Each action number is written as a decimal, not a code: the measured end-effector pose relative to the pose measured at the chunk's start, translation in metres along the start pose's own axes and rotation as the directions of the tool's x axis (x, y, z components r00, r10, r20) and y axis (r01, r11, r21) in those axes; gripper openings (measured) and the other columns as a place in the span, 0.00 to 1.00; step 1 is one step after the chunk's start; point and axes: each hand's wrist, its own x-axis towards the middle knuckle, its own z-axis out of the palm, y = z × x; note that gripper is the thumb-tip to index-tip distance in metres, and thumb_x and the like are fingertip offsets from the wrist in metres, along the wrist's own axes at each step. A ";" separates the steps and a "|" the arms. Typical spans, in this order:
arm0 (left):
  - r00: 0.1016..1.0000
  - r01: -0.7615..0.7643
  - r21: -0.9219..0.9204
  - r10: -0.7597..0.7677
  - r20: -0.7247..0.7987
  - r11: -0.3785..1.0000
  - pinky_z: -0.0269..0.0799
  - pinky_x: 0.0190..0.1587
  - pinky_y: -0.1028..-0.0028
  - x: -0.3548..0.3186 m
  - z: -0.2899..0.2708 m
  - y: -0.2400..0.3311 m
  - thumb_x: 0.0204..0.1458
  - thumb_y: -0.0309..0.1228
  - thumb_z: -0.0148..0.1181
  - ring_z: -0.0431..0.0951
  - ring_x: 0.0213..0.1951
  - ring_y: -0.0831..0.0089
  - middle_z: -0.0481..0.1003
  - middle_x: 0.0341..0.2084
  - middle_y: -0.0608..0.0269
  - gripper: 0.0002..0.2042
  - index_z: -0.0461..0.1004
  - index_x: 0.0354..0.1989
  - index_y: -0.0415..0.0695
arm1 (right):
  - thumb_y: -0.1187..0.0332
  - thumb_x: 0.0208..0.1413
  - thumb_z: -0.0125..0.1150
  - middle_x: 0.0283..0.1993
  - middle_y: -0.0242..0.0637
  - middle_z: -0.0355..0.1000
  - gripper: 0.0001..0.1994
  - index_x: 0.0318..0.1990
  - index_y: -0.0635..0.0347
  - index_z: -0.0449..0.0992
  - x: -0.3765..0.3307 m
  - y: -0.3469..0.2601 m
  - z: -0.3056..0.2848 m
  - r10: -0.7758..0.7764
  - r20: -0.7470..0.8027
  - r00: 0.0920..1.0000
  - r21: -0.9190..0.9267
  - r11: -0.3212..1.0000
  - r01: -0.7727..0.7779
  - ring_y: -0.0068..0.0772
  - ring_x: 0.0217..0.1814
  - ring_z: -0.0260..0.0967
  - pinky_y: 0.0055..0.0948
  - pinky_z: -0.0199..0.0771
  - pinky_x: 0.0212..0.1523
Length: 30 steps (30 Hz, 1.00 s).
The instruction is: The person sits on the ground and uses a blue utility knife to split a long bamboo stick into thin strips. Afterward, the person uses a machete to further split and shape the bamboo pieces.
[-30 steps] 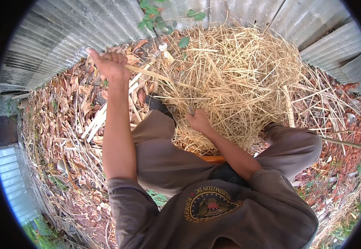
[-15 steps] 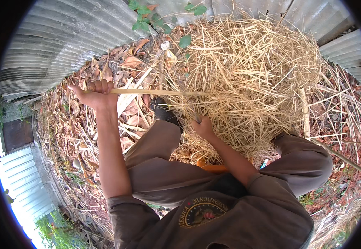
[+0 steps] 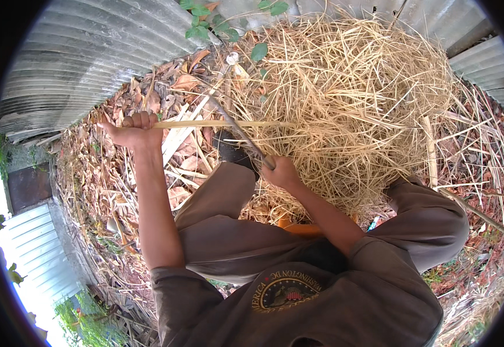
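My left hand (image 3: 135,133) is closed round one end of a long, pale strip that looks like split bamboo (image 3: 191,124), its thumb sticking out to the left. The strip lies nearly level and reaches right, over the edge of a heap of thin straw-coloured shavings (image 3: 356,92). In my right hand (image 3: 282,173) is the grip of a knife with a long, narrow, dark blade (image 3: 245,136). That blade slants up to the left and crosses the strip near its middle; whether they touch I cannot tell.
Corrugated metal sheets (image 3: 107,52) stand along the far and left sides. Dry brown leaves (image 3: 101,173) and broad pale offcuts cover the ground at left. A stick (image 3: 483,217) lies at right beside my knee. Something orange (image 3: 304,229) shows beneath me.
The knife has swung so that its blade now shows plainly across the strip. My right hand has shifted slightly; my left hand keeps its hold in nearly the same place.
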 end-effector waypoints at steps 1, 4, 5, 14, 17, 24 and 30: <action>1.000 -0.006 0.012 0.006 0.004 1.000 0.37 0.21 0.74 -0.006 0.005 0.001 0.58 0.65 0.35 0.39 0.15 0.76 0.40 0.11 0.73 0.31 0.40 0.15 0.55 | 0.65 0.51 0.58 0.14 0.36 0.63 0.11 0.23 0.62 0.70 0.000 0.018 0.000 0.206 -0.012 0.978 0.138 0.969 -0.203 0.28 0.17 0.60 0.36 0.62 0.21; 1.000 -0.013 -0.007 0.013 0.005 1.000 0.36 0.21 0.74 0.001 0.003 0.002 0.59 0.64 0.36 0.39 0.15 0.76 0.40 0.11 0.73 0.30 0.41 0.15 0.54 | 0.66 0.51 0.57 0.14 0.35 0.62 0.12 0.21 0.62 0.67 -0.004 0.015 -0.004 0.511 0.020 0.859 0.243 0.831 -0.500 0.28 0.16 0.59 0.35 0.61 0.21; 1.000 -0.015 -0.012 0.016 0.023 1.000 0.36 0.21 0.74 0.004 0.002 0.003 0.58 0.64 0.36 0.39 0.15 0.75 0.40 0.11 0.73 0.31 0.41 0.15 0.55 | 0.67 0.51 0.58 0.14 0.34 0.63 0.11 0.21 0.63 0.67 -0.003 0.009 -0.003 0.345 -0.033 0.938 0.165 0.928 -0.335 0.28 0.16 0.60 0.35 0.61 0.21; 1.000 -0.008 -0.007 0.008 0.005 1.000 0.36 0.20 0.74 0.010 -0.003 0.004 0.57 0.67 0.35 0.39 0.14 0.76 0.39 0.10 0.74 0.31 0.40 0.15 0.55 | 0.67 0.50 0.58 0.14 0.33 0.62 0.13 0.18 0.61 0.66 0.004 0.017 0.011 0.254 0.000 0.967 0.179 0.952 -0.250 0.27 0.16 0.60 0.34 0.61 0.20; 1.000 0.008 0.006 -0.008 0.013 1.000 0.37 0.20 0.74 0.011 -0.004 -0.001 0.58 0.65 0.33 0.39 0.14 0.77 0.40 0.10 0.74 0.31 0.41 0.14 0.55 | 0.64 0.51 0.58 0.14 0.35 0.64 0.14 0.19 0.62 0.67 0.005 0.027 0.012 -0.006 -0.039 0.999 0.042 0.999 0.007 0.29 0.16 0.61 0.36 0.62 0.20; 0.999 0.003 0.007 -0.003 -0.044 1.000 0.37 0.19 0.74 0.008 0.004 0.000 0.60 0.63 0.33 0.39 0.15 0.77 0.41 0.11 0.74 0.29 0.43 0.16 0.55 | 0.62 0.54 0.58 0.15 0.35 0.64 0.17 0.20 0.64 0.68 -0.003 0.029 -0.008 0.168 0.047 0.985 0.031 0.985 -0.170 0.30 0.15 0.60 0.35 0.61 0.20; 0.995 -0.038 -0.019 0.039 0.086 0.999 0.36 0.19 0.75 -0.003 0.015 -0.002 0.61 0.63 0.30 0.38 0.15 0.76 0.41 0.11 0.73 0.30 0.41 0.16 0.54 | 0.64 0.53 0.59 0.14 0.36 0.62 0.16 0.18 0.63 0.67 -0.001 0.059 -0.005 0.389 -0.028 0.921 0.106 0.917 -0.385 0.30 0.15 0.59 0.35 0.60 0.20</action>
